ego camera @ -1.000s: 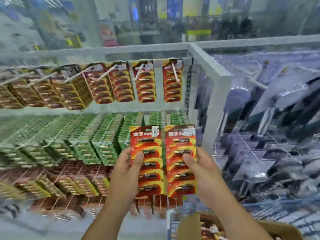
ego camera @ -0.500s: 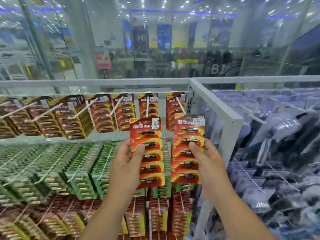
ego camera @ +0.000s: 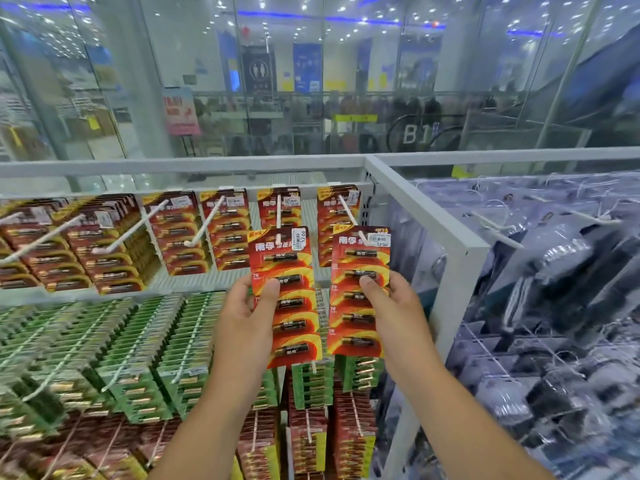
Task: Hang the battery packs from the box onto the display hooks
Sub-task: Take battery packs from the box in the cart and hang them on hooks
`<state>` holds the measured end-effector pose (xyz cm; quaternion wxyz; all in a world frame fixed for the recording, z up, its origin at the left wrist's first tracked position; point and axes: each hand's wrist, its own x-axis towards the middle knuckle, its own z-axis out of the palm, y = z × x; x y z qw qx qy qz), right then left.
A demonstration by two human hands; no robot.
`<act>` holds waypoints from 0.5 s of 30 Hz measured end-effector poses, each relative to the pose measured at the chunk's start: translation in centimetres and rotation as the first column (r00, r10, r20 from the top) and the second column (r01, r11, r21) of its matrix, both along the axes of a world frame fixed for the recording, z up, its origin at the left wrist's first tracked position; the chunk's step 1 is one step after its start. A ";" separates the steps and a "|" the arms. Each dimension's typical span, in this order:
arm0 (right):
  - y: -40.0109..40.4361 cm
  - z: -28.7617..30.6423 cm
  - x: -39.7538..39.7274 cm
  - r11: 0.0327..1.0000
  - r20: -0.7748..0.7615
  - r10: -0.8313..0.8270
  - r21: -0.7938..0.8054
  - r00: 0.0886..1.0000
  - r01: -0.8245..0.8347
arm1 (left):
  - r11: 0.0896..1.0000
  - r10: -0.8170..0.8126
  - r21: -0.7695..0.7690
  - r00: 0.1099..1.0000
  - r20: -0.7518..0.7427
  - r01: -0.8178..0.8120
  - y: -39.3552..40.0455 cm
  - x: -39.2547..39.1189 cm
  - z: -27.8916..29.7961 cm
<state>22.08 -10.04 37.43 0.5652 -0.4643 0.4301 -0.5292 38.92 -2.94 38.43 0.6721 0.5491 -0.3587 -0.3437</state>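
Holding two red battery packs up before the top row of display hooks, one to each hand. Left hand (ego camera: 247, 315) pinched the left battery pack (ego camera: 285, 296) along its left edge, thumb pressed flat on the front over the second cell, fingers hidden behind the card. Right hand (ego camera: 393, 308) pinched the right battery pack (ego camera: 358, 292) the same way from its right edge, thumb across the front near the second cell. Both packs upright, side by side with a narrow gap between, price stickers at their top right corners. Just above the left grip, a white hook (ego camera: 278, 213) ran down to the top of the left pack; whether its tip had entered the hanging hole could not be told. Above the right grip, another white hook (ego camera: 349, 214) slanted down and its tip showed at the top of the right pack. Behind both, hung red packs (ego camera: 221, 233) on the same row. Below the grips, rows of green packs (ego camera: 145, 344), and lower still more red and yellow packs (ego camera: 308, 438). Right of the right grip, a white frame post (ego camera: 453, 271), then clear bagged goods (ego camera: 554, 289), blurred.
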 end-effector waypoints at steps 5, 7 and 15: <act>-3.0 -0.4 1.8 0.999 -0.005 -0.048 -0.027 0.999 0.048 | 0.999 0.022 0.025 1.000 -0.014 -0.021 -3.6 1.1 -0.1; -4.4 -0.8 2.6 0.995 -0.012 -0.084 -0.046 0.996 0.083 | 0.998 0.040 0.039 0.999 -0.016 -0.040 -5.4 1.8 -0.3; -11.7 -1.1 6.0 0.985 -0.013 -0.172 -0.030 0.985 0.172 | 0.994 0.090 0.063 0.994 0.057 -0.094 -12.7 4.4 -0.2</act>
